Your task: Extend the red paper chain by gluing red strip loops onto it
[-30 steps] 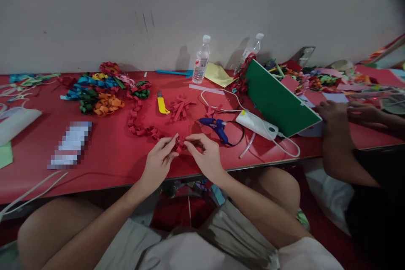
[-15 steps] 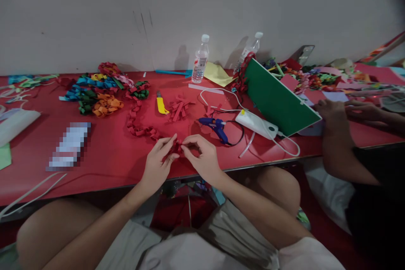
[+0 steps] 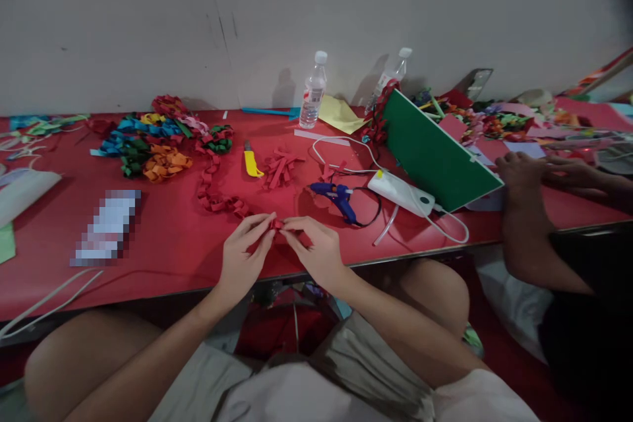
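My left hand (image 3: pixel 247 247) and my right hand (image 3: pixel 315 247) meet over the front of the red table (image 3: pixel 168 264). Between their fingertips is the end link of a red paper chain (image 3: pixel 212 201), pinched from both sides. From there the chain runs back and left across the table toward a colourful pile of paper chains (image 3: pixel 163 145). Beyond my hands lie a heap of red paper strips (image 3: pixel 281 168) and a yellow-handled utility knife (image 3: pixel 251 163). A blue glue gun (image 3: pixel 339 199) rests on its side to the right of them.
A white power strip (image 3: pixel 401 193) with cables lies at right, by a tilted green board (image 3: pixel 435 151). Two water bottles, the nearer one (image 3: pixel 313 95) upright, stand at the wall. Another person's hands (image 3: pixel 524 171) work at far right. A pixelated phone-like object (image 3: pixel 107 227) lies left.
My fingertips have shifted slightly on the red paper link, and more of it shows between them. The left hand's fingers are closer together. The other objects stay in place.
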Available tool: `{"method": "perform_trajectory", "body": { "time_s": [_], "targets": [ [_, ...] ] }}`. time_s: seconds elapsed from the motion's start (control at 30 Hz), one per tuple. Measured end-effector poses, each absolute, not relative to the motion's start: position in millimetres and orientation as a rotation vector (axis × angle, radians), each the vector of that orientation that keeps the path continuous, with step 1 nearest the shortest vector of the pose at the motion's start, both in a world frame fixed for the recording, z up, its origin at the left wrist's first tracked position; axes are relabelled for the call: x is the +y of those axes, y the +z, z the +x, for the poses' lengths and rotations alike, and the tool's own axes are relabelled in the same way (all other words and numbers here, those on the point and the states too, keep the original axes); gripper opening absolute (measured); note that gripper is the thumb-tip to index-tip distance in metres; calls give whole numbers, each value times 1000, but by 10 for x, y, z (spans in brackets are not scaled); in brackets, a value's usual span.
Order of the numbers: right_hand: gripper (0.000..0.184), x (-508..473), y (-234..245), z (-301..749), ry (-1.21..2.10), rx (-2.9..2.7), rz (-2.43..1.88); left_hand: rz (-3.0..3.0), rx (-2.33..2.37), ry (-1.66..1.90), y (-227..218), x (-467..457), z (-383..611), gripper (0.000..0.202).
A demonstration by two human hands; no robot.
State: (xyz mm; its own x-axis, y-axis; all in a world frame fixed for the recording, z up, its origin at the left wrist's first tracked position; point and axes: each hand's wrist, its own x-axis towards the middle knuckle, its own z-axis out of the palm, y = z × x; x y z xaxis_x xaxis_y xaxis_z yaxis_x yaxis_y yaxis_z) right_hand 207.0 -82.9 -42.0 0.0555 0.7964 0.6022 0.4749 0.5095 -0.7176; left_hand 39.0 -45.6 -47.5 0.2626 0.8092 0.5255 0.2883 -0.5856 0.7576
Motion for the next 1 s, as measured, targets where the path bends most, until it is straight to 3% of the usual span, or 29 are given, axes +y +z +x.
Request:
{"method": "perform_trajectory", "body": {
  "time_s": [0.13, 0.57, 0.73, 0.9, 1.0],
  "targets": [
    [19, -832, -456, 2084, 211, -1692, -1098, 2062, 963, 1371, -439, -464, 405, 29],
    [14, -847, -397, 2071, 236, -1682, -1058, 1922, 992, 1410, -514, -465, 370, 24],
    [9, -832, -364, 2049, 367, -1573, -1065, 1688, 1167, 1456, -529, -451, 370, 26],
    [8, -837, -353, 2017, 626, -1408, -1057, 1822, 1078, 1385, -550, -458, 367, 18],
    [9, -836, -352, 2016, 783, -1282, -1055, 1821, 1055, 1369, -549, -464, 371, 26]
  ]
}}
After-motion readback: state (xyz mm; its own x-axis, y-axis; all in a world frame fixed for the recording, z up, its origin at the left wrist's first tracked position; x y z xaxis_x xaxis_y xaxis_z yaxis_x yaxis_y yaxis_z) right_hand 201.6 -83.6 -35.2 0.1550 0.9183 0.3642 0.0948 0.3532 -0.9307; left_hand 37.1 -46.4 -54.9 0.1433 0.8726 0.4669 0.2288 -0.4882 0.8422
